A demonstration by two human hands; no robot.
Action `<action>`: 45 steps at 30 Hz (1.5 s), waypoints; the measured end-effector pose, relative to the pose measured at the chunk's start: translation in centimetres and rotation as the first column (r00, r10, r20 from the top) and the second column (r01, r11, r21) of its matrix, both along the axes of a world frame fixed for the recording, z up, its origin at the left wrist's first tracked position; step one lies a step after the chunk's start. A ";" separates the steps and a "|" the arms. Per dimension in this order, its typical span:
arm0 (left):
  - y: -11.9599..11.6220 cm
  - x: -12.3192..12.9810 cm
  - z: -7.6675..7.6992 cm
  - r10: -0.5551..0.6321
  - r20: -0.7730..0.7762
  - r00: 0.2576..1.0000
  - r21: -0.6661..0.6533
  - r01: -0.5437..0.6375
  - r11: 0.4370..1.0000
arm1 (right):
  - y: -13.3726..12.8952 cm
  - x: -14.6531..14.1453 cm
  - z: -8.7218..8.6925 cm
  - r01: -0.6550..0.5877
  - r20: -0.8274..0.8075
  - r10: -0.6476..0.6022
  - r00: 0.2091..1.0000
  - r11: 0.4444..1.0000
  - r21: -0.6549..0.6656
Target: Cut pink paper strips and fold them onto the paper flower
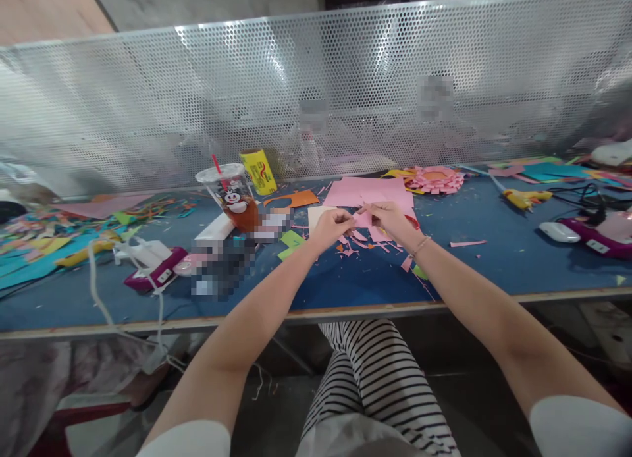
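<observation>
Evidently, a small pink piece [363, 220] is pinched by the nearly closed fingertips of the right hand [392, 221], and its other side is met by the curled fingers of the left hand [332, 226], though whether it is gripped there cannot be told. It is held between both hands, just before the large pink sheet [370, 188], its long axis unclear.

A small pink piece [364, 218] is pinched between the fingertips of the left hand [336, 225] and right hand [388, 220], raised over the counter [355, 289]. A larger pink sheet [365, 188] lies flat just beyond them. Thin pink scraps [366, 244] are scattered below. Something red [413, 222], mostly hidden, shows at the right hand.
</observation>
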State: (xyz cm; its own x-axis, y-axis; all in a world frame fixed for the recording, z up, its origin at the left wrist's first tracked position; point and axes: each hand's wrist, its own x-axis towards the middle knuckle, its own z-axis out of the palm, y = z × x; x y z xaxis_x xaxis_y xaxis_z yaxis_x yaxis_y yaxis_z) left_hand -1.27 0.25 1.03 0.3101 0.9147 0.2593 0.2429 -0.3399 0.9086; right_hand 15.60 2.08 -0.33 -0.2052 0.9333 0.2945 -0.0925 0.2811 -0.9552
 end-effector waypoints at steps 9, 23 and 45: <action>1.0 -0.1 -0.7 0.122 -0.035 0.992 0.159 -0.115 0.980 | -0.1 -0.2 -0.2 -0.131 -0.038 0.128 0.991 0.986 -0.103; 0.4 0.6 -0.9 0.145 0.037 0.989 0.197 -0.149 0.969 | 0.0 -0.2 -0.3 -0.016 0.259 0.002 0.966 0.999 0.050; 0.8 0.2 -0.8 0.075 0.388 0.918 -0.114 -0.033 0.993 | -0.3 0.2 0.4 -0.040 0.299 -0.020 0.954 0.980 0.193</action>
State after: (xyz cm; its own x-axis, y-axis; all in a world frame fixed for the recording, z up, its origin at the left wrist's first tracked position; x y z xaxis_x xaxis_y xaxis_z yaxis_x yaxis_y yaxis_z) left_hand -1.02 1.01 0.21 0.1522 0.9555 0.2528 -0.1238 -0.2354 0.9640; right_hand 15.76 1.74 0.06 -0.3207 0.8612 0.3943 0.1840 0.4650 -0.8660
